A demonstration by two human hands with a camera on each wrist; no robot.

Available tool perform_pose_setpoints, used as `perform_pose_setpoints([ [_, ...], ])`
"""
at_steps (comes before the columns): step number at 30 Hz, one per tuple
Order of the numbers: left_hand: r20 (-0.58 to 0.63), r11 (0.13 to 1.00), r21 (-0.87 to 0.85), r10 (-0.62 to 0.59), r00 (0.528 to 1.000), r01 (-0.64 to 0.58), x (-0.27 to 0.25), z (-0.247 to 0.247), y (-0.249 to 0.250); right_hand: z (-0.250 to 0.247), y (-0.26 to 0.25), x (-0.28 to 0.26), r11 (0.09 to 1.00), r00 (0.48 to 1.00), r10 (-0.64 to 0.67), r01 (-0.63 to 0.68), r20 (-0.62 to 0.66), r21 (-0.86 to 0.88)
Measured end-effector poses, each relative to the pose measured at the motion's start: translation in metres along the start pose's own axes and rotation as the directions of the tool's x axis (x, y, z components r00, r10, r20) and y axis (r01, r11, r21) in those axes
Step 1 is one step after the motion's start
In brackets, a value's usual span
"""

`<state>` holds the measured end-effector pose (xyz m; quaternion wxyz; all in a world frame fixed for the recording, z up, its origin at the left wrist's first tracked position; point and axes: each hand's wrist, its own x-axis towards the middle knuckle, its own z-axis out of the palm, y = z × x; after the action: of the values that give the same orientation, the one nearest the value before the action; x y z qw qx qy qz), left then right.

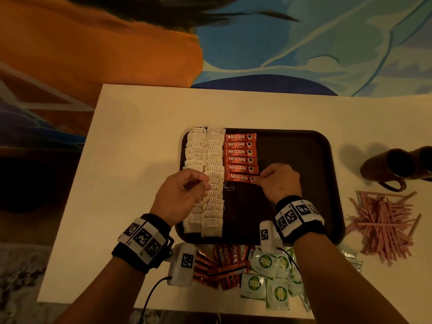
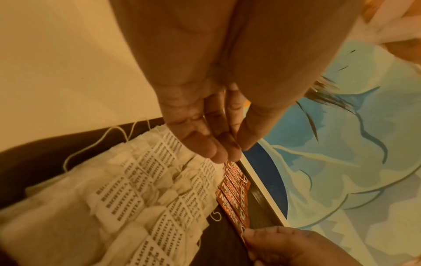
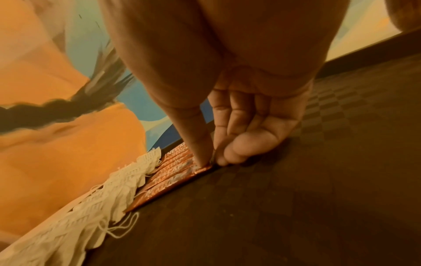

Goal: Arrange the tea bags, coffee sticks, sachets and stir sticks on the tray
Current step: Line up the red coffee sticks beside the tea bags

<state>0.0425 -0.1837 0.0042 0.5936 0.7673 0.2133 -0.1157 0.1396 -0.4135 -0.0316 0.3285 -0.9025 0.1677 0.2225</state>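
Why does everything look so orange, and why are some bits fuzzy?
Head view: warm, dim light tints the table yellow and the hands cast soft shadows. Left wrist view: the nearest tea bags blur, and the lens bends the table edge. Right wrist view: the orange cloth behind is smeared, while the tray weave stays visible.

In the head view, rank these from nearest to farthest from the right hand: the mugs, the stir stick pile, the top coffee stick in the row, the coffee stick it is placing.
1. Coffee stick being placed: in the grip of the right hand, on the tray.
2. Top coffee stick: far end of the row.
3. Stir stick pile and mugs, on the table off the tray's right: too close to call.
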Motion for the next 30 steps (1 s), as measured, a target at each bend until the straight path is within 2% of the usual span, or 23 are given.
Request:
perform_pose_setpoints([
  [5,-0.001,1.000,0.002,0.013,1.000,-0.013,-0.001,-0.003,0.000,0.001,-0.004,0.000,0.999,1.000,-0.002,0.002,0.005,-0.050],
  [16,0.007,1.000,0.005,0.024,1.000,-0.024,-0.002,-0.004,-0.002,0.002,-0.007,0.002,0.999,1.000,0.006,-0.006,-0.010,-0.040],
  [23,0.019,0.999,0.015,0.030,0.999,-0.030,-0.003,-0.004,-0.003,0.010,-0.010,-0.007,0.983,0.996,-0.084,0.083,0.003,-0.166],
  [30,0.023,0.999,0.015,0.041,0.999,-0.042,-0.004,-0.005,-0.003,0.010,-0.012,-0.007,0.979,0.992,-0.127,0.124,-0.008,-0.163],
])
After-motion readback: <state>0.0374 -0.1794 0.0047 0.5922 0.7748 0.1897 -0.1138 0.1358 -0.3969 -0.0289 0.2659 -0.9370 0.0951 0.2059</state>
